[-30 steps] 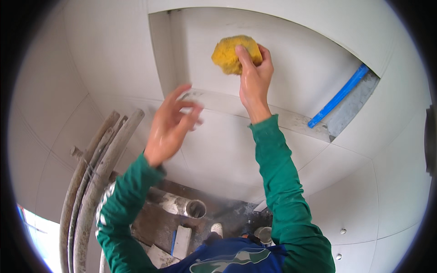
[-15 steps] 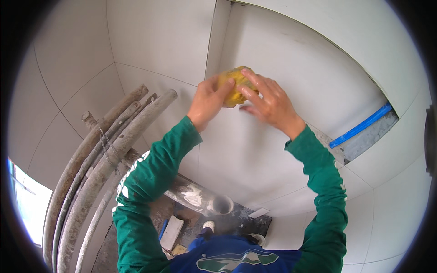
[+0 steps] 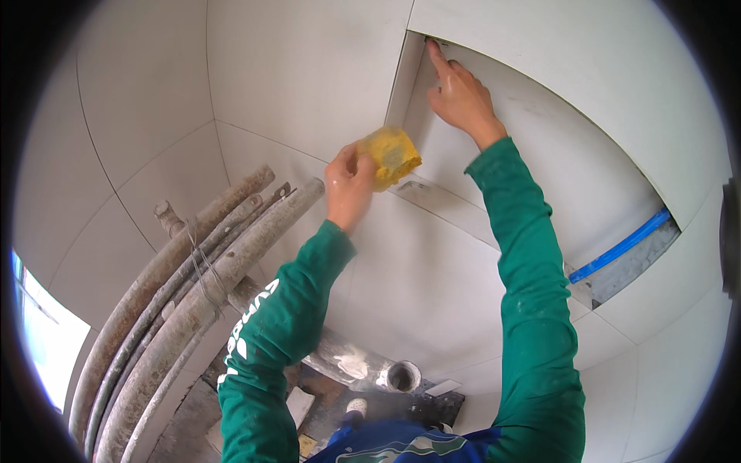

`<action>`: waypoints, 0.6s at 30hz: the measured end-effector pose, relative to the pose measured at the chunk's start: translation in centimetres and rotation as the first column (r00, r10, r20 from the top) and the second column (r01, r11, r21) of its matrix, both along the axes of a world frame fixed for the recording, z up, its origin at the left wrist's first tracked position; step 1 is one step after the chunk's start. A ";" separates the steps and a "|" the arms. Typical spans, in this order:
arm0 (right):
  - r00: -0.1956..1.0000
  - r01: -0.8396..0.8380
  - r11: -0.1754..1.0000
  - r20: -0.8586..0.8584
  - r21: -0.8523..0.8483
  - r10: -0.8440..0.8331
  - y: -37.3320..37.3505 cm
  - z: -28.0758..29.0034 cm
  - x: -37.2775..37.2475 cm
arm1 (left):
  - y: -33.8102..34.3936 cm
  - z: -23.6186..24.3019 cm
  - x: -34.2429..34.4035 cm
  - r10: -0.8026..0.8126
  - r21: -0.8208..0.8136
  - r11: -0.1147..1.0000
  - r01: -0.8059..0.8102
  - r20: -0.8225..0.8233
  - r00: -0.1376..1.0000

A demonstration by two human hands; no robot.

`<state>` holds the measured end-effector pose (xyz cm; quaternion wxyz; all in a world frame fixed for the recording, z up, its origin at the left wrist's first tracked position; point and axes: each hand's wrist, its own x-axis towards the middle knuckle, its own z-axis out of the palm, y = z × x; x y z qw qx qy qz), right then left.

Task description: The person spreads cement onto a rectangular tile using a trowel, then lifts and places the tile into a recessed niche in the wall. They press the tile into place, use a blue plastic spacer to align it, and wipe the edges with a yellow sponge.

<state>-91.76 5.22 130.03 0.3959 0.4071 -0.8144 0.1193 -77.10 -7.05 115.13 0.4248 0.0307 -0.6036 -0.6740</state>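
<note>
My left hand is closed around the edge of a worn yellow sponge with greyish patches and a ragged side. It holds the sponge in front of the lower left edge of a wall niche. Higher up, my right hand reaches into the niche's upper left corner. Its index finger is stretched out, the fingertip at the corner where the niche's top and side edges meet. The thumb stands apart, the other fingers are bent, and no object shows in that hand.
Several dirty round pipes, tied with wire, lean at the left. A blue strip lies at the niche's right end. Below, a large pipe with an open end lies over the dark floor. Light tiles cover the walls.
My right hand has left the sponge and moved up to the niche's corner, index finger out. The left hand keeps the sponge, now slightly lower in the view.
</note>
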 end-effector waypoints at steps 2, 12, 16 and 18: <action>0.987 0.120 0.992 -0.111 0.024 -0.117 -1.6 -0.1 -1.1 | -0.4 0.2 0.3 -0.008 0.055 0.998 0.009 -0.026 1.000; 0.968 0.235 0.969 -0.071 -0.070 -0.240 -3.9 -0.5 -0.9 | -0.6 -1.1 -0.4 -0.067 -0.054 0.996 0.067 0.002 0.998; 0.999 -0.008 0.965 0.036 -0.263 0.018 -3.6 -0.4 -3.4 | 0.0 -1.2 -0.7 -0.096 -0.100 0.990 0.100 0.045 0.994; 0.880 -0.038 0.924 0.425 -0.381 0.212 -4.1 0.2 -2.8 | -0.1 -1.4 -0.8 -0.116 -0.099 0.988 0.120 0.046 0.992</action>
